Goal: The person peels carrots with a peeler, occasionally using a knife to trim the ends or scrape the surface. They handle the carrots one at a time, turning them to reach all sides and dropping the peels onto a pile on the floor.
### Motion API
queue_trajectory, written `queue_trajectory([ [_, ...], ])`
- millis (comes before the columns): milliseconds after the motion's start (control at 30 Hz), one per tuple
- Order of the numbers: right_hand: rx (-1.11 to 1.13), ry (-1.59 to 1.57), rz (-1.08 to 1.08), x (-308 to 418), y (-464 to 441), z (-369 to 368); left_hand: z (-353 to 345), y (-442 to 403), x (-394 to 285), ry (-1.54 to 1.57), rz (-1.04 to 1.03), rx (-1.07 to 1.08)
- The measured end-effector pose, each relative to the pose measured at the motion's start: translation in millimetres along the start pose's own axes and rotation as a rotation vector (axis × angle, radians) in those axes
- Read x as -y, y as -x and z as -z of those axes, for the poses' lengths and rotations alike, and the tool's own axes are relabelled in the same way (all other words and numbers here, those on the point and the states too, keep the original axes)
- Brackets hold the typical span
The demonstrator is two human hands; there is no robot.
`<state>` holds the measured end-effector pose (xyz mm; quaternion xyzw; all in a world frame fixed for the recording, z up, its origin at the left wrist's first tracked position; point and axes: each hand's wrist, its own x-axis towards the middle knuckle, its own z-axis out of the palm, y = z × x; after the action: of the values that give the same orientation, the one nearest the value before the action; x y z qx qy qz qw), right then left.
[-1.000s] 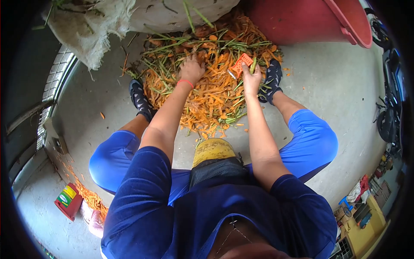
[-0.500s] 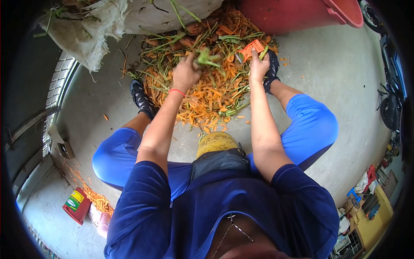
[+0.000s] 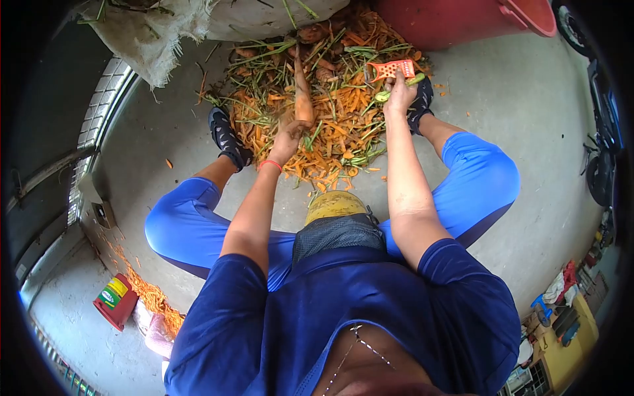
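My left hand (image 3: 287,140) is closed around the thick end of a carrot (image 3: 302,92), whose thin tip points away from me over the pile. In my right hand (image 3: 401,96) is an orange peeler (image 3: 393,69) with holes in its flat body. A long yellow-green thing (image 3: 383,96) also lies in that hand; I cannot make out what it is. Below both hands spreads a heap of orange peelings (image 3: 330,148) mixed with green stalks. Several whole carrots (image 3: 327,72) show at the heap's far side.
A large red tub (image 3: 456,23) stands at the far right, with a whitish sack (image 3: 264,20) at the far left. My shoes (image 3: 228,138) flank the heap. Between my legs is a yellow rounded object (image 3: 333,204). A red container (image 3: 115,302) stands at lower left.
The blurred green thing at my left hand is gone from it, and a carrot is now there. That hand has come nearer to me. The peeler in my right hand has turned.
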<state>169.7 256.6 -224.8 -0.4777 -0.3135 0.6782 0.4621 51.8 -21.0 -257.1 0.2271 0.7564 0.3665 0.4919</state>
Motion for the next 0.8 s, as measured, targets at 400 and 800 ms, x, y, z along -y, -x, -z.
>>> queue_trajectory([
  [400,0.118,0.108,-0.034,49,3,-39,-57,-39,46,-0.089,0.502,-0.420],
  [800,0.715,0.655,-0.107,86,21,-72,-15,-11,10,1.198,0.523,-0.025],
])
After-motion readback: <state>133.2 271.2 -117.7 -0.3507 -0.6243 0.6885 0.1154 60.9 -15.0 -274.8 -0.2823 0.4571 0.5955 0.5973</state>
